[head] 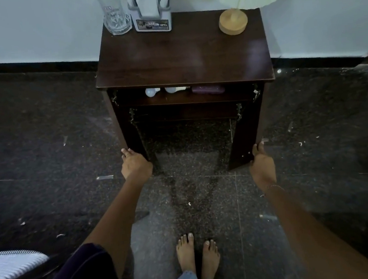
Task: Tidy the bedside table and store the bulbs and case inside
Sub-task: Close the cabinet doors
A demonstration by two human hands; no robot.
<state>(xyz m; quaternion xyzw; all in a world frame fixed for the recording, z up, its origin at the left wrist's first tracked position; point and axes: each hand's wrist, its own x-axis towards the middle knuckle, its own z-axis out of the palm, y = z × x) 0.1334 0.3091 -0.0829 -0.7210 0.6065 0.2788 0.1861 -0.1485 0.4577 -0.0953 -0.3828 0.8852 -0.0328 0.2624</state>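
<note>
The dark wooden bedside table [183, 53] stands against the wall with both its doors swung open. On its upper inner shelf lie two white bulbs [152, 91] [172, 89] and a purple case [207, 89]. My left hand [134, 164] grips the outer edge of the left door [132, 139]. My right hand [260, 162] holds the outer edge of the right door [244, 139]. The lower compartment looks dark and bare.
On the tabletop stand a tall glass [114, 12], a white holder with tissues [152, 12] and a lamp with a wooden base [233, 21]. Dark speckled floor [47, 150] surrounds the table. A striped bed corner [10, 265] sits lower left. My bare feet [198, 259] stand in front.
</note>
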